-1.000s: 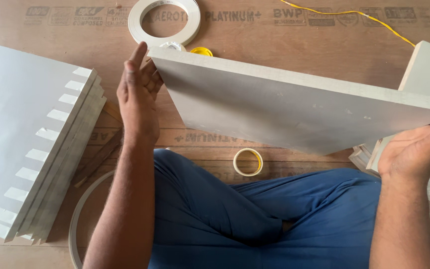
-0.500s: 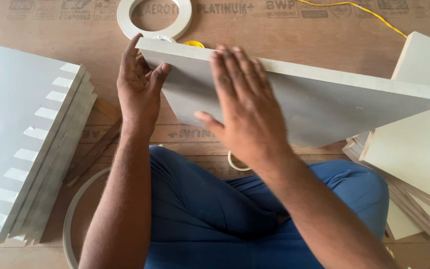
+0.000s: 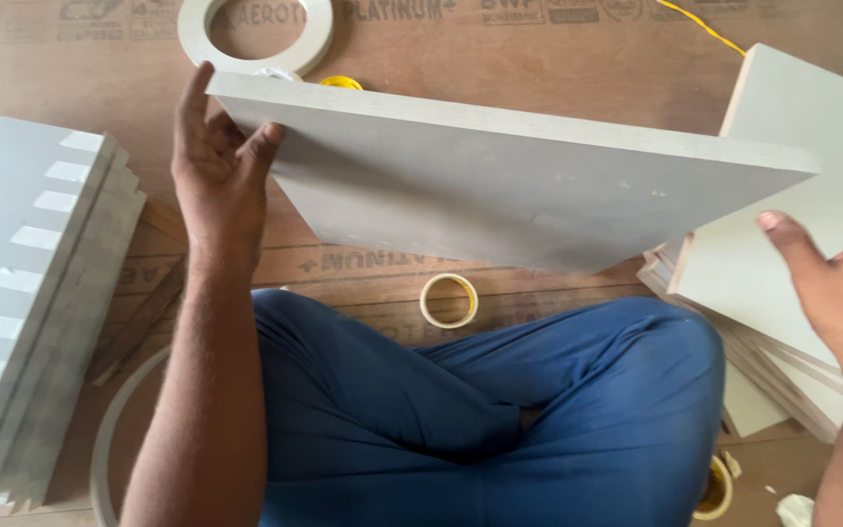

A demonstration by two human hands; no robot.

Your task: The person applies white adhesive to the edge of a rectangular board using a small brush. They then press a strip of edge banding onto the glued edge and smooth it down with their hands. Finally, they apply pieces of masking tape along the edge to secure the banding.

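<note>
A flat grey rectangular board (image 3: 500, 185) is held tilted above my crossed legs in blue trousers (image 3: 500, 420). My left hand (image 3: 215, 171) grips the board's left end, thumb over its top edge. At the frame's right edge my right hand (image 3: 836, 278) is open, fingers spread, just off the board's right end and not touching it. It hovers over a pile of similar boards (image 3: 792, 244).
A stack of grey boards with stepped edges (image 3: 21, 293) lies at the left. A large white ring (image 3: 256, 34) and a yellow object (image 3: 341, 83) lie beyond the board. A small tape roll (image 3: 449, 299) sits by my knees. A brown plywood sheet (image 3: 70, 68) covers the floor.
My right hand, which lay flat on the board's face half a second ago, has drawn away to the right. The left hand keeps its grip on the board's left end.
</note>
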